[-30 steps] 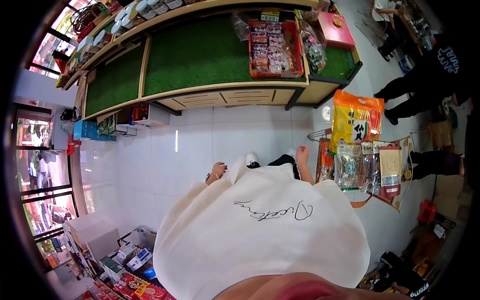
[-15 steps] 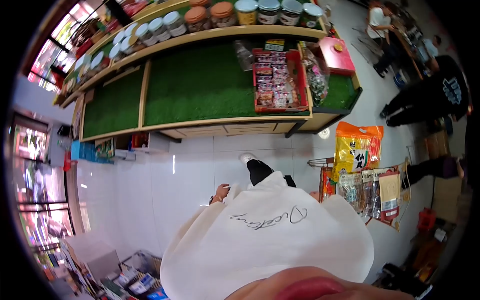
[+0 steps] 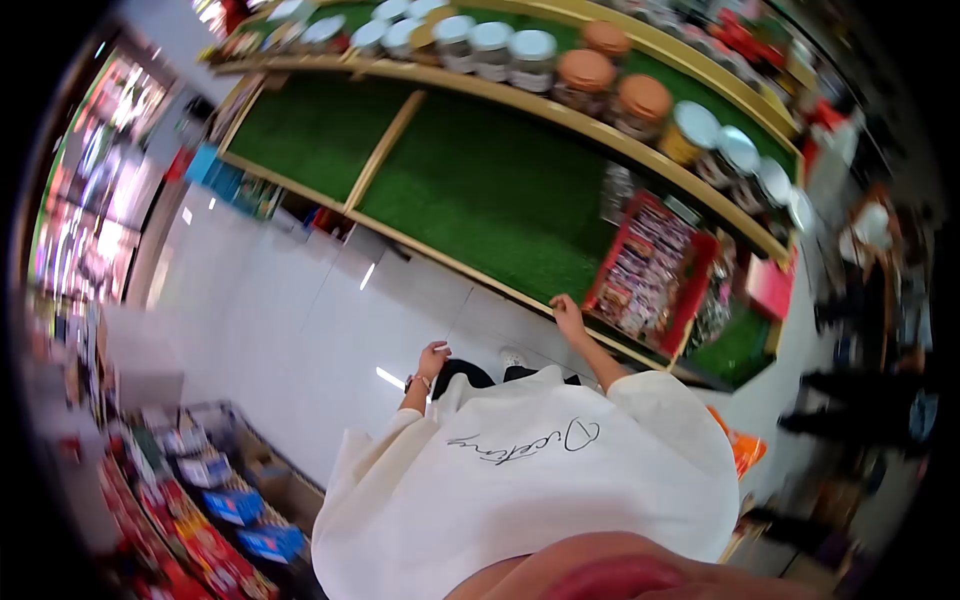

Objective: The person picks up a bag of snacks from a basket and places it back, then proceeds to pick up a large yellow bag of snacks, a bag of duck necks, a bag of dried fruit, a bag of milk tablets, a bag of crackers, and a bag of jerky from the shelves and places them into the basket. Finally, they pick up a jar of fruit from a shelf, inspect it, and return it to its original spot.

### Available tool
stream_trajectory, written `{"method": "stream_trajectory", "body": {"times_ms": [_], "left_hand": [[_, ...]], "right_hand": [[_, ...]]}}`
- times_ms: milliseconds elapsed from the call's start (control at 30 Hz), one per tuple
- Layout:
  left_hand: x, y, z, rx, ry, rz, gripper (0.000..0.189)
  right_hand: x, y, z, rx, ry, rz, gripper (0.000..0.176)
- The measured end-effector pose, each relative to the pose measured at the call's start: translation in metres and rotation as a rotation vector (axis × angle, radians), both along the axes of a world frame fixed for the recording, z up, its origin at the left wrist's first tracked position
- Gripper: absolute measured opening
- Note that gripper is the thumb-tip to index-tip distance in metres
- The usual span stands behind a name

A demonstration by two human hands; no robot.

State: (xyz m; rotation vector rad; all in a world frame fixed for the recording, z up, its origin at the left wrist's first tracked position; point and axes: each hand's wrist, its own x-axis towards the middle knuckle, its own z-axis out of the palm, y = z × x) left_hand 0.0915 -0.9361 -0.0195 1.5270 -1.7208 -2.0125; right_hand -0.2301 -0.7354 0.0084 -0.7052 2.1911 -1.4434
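Note:
My right hand (image 3: 567,317) reaches forward at the wooden front edge of the green-lined display shelf (image 3: 480,215), its fingers loosely bent and apart with nothing in them. Close to its right sits a red box of small wrapped snack packets (image 3: 647,270). My left hand (image 3: 431,360) hangs low over the floor, away from the shelf, a bracelet and a dark watch at the wrist. Its fingers are curled, and a small white thing shows at their tips; I cannot tell what it is.
Lidded jars (image 3: 585,80) line the raised ledge. A pink-red box (image 3: 770,288) stands at the shelf's right end. Boxed goods (image 3: 235,505) fill a bin at lower left. An orange bag (image 3: 742,445) shows beside my right side. Other people (image 3: 865,400) are at the right.
My view has turned and come closer to the shelf. My right hand, mostly hidden before, has come forward to the shelf edge. My left hand stays low.

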Motion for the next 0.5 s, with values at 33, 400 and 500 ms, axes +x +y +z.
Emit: {"method": "stream_trajectory", "body": {"times_ms": [33, 400, 500], "left_hand": [[0.014, -0.005, -0.012, -0.016, 0.004, 0.059, 0.036], [0.203, -0.013, -0.058, 0.253, -0.392, 0.541, 0.025], [0.24, -0.046, -0.056, 0.255, -0.43, 0.675, 0.024]], "right_hand": [[-0.008, -0.035, 0.013, 0.033, -0.03, 0.075, 0.014], [0.047, -0.266, -0.063, 0.554, 0.138, 0.443, 0.028], [0.083, -0.283, -0.088, 0.755, 0.104, 0.621, 0.032]]}}
